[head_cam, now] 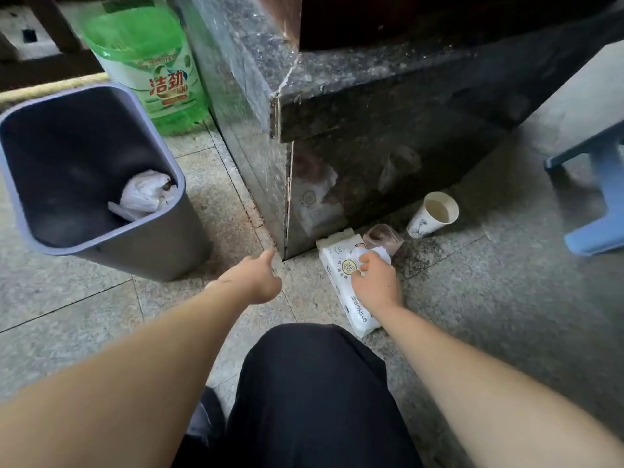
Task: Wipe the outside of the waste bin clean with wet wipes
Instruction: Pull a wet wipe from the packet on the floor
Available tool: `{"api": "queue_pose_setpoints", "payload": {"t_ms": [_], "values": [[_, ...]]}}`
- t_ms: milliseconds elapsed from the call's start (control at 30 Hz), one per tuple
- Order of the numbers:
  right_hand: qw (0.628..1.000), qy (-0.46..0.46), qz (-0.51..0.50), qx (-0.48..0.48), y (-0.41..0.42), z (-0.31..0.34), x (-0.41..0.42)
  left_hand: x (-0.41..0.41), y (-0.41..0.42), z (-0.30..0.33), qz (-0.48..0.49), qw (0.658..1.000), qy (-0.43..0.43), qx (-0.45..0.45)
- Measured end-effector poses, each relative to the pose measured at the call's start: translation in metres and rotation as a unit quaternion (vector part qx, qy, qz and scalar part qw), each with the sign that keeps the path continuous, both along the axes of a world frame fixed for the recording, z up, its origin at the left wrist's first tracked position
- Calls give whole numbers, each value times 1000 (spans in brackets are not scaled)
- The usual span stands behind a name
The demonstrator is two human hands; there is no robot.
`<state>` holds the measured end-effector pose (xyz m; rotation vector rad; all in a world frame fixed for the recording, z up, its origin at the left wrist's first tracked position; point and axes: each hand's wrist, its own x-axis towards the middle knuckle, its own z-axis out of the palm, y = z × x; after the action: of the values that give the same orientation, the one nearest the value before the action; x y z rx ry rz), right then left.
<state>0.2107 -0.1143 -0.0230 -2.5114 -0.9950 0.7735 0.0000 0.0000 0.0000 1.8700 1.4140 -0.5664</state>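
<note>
Knee: dark trouser leg (314,396) is filling the bottom centre, nearest the camera, with both bare forearms reaching out past it over the stone floor (84,319).
Right hand: right hand (374,282) is resting on the wet wipes pack (347,292), fingers curled and pinching a white wipe (380,255) that is coming up out of the opening.
Left hand: left hand (253,282) is hovering loosely closed, holding nothing, pointing toward the counter's corner.
Step in hand: probably drawing one wipe free of the pack.
Doing it well: I would be pressing the pack down with the free left hand while pulling slowly, so only one sheet is coming out.
Waste bin: grey-blue waste bin (162,251) is standing upright on the floor, left of both hands and apart from them, beside the green detergent bottle (152,65).
Bin look: smooth plastic with rounded corners; crumpled white plastic is lying inside; outer wall is showing no obvious grime from here.
Nearby: paper cup (432,214) is standing just beyond the pack.
</note>
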Motion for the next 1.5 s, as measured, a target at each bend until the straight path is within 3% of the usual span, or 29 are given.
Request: {"api": "queue_pose_setpoints", "payload": {"t_ms": [167, 333, 467, 800, 1000, 1133, 1333, 1500], "values": [[986, -167, -17, -4, -12, -2, 18, 26, -8, -3, -82, 995, -8, 52], [996, -84, -8, -33, -13, -15, 36, 37, -21, -14, -104, 994, -11, 21], [997, 10, -79, -2, -5, -17, 40, 41, -22, -13, -80, 994, -52, -56], [997, -68, -5, 35, -6, -6, 37, 50, -12, 5, -61, 992, -96, -53], [991, -120, 34, 52, 5, 28, 34, 53, -5, 25, -84, 992, -95, -12], [988, -120, 48, 83, 11, 54, 33, 56, -4, 38, -73, 987, -138, 29], [947, -228, 166, 152, 19, 85, 30, 62, -3, 48, -56, 980, -184, 55], [961, -89, 94, 246, 33, 121, 21, 48, 7, 63, -85, 980, -170, 55]]}}
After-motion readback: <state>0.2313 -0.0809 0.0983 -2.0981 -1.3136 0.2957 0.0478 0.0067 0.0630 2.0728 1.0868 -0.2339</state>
